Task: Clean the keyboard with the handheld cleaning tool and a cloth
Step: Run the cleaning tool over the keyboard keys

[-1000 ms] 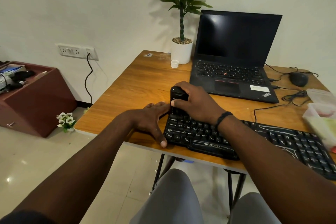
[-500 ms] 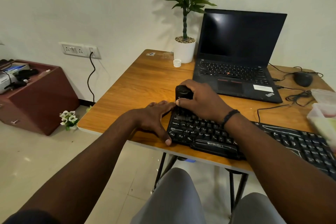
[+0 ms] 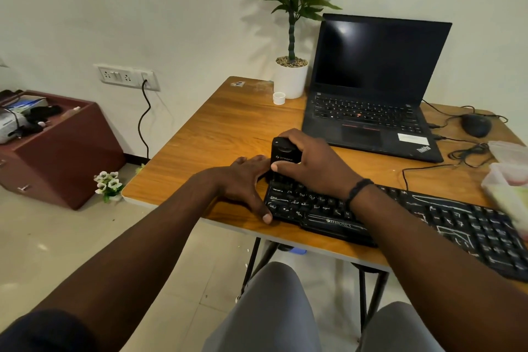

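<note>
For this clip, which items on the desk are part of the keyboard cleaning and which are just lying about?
In use:
black keyboard
handheld cleaning tool, gripped by the right hand
left hand, steadying the keyboard's end

Lying about:
laptop
mouse
potted plant
small white cap
plastic containers

No cloth is clearly visible.

Left of the grip, bare wooden table point(image 3: 217, 134) lies open. Beyond it the laptop point(image 3: 368, 120) blocks; the left hand point(image 3: 245, 180) crowds alongside.

R hand point(image 3: 314, 164) grips black cleaning tool point(image 3: 283, 153) upright on keyboard point(image 3: 400, 223) far-left corner; L hand point(image 3: 245, 180) flat beside.
</note>
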